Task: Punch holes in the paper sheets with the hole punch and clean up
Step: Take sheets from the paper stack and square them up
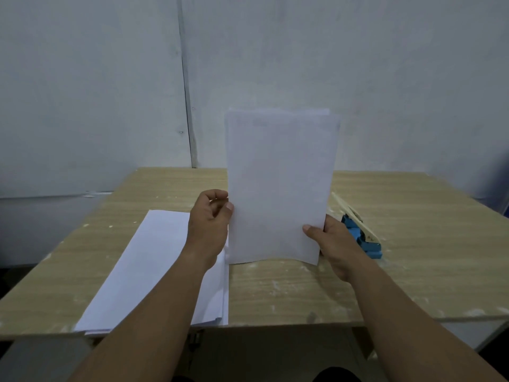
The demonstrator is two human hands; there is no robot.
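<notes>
Both grips pinch a small batch of sheets [281, 186] upright, left hand [209, 224] and right hand [334, 244] low on its side edges. Below them, the table [413, 244] offers a flat surface: tap the bottom edge square. Left of the grip lies the paper stack [143, 268]; just right, behind the right hand, the hole punch [360, 235].

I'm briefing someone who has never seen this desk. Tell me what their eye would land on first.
First, the upright sheaf of white paper at centre, its bottom edge on the wooden table, gripped at its sides by the left hand and right hand. Next, the flat paper stack lying on the left, reaching the table's near edge. Last, the blue and cream hole punch, partly hidden behind the right hand.
</notes>
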